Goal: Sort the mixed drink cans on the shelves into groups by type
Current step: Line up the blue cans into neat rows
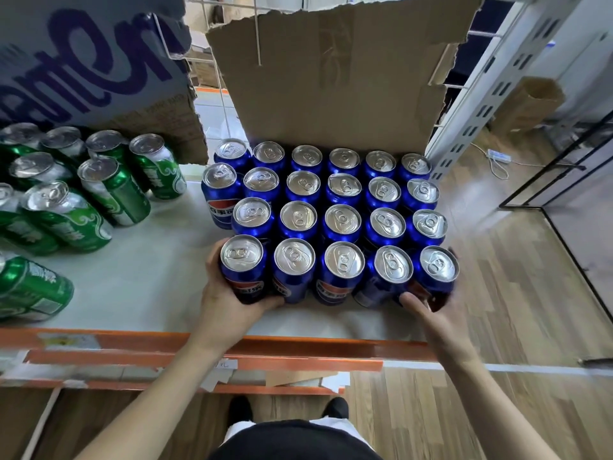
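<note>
the forearms enter from the bottom edge, nearest the lens, and reach up onto the shelf (139,303), a pale board with an orange front rail. on its right half stands the blue block (331,214), cans packed upright in rows, tops up, backed by a torn cardboard flap (331,78). on the left half stand the green cans (83,194), well apart from the blue, under a printed box (83,68).

the left hand (229,303) curls round the front-left blue can (243,268), thumb on its left side, fingers under its front face. the right hand (428,313) lies at the front-right corner can (436,272), fingers straight, tips touching the can wall; whether the thumb grips cannot be told.

judgement: the front row lies just beyond both palms, its line running left to right between them, can axes vertical. the next move likely squares that row against the block. the right end overhangs the shelf corner, so a tip there is the risk.
</note>
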